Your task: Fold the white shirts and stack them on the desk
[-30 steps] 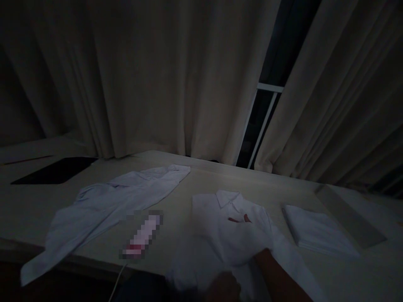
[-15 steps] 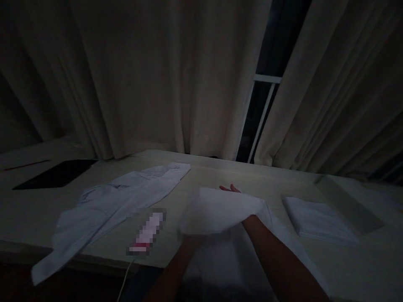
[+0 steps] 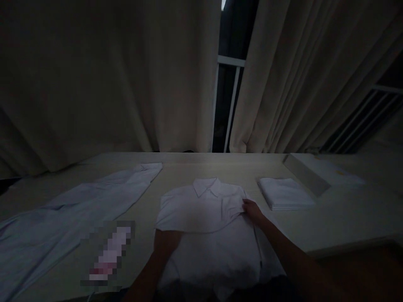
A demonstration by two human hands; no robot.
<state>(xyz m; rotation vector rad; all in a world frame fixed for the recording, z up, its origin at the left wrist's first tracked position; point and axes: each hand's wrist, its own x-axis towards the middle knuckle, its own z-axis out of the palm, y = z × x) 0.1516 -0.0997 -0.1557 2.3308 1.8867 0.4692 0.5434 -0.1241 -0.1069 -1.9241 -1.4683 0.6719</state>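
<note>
Shirts point(image 3: 72, 209) and folded stack point(image 3: 285, 193) flank hands' shirt point(image 3: 204, 209)

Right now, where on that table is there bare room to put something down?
Bare table lies right of the folded stack, in front of the flat box. A strip runs behind the collared shirt, towards the curtains. It is crowded between that shirt and the spread shirt, where a blurred object lies.
</note>
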